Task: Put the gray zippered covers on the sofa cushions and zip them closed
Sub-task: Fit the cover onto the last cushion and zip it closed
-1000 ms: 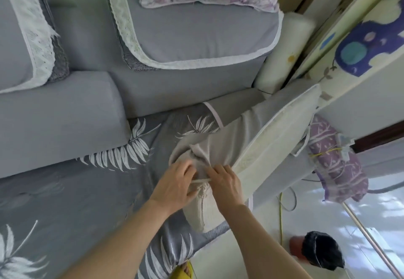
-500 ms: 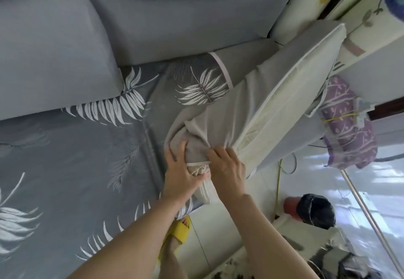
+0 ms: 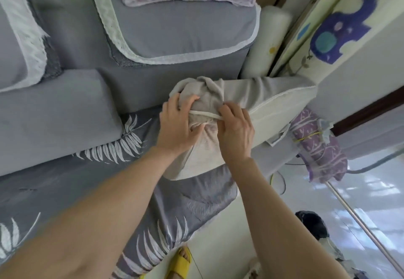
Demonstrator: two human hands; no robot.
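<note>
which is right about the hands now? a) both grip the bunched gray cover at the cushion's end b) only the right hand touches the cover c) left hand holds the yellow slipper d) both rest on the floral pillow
a: the left hand and right hand both clutch the bunched gray cover at the end of the cushion, white piping taut between them

The sofa seat (image 3: 54, 182), under a gray leaf-print sheet, fills the lower left. On it lie a gray block cushion (image 3: 54, 115) at left and, at centre, the pale cushion (image 3: 201, 156) half inside its gray cover (image 3: 251, 90).
</note>
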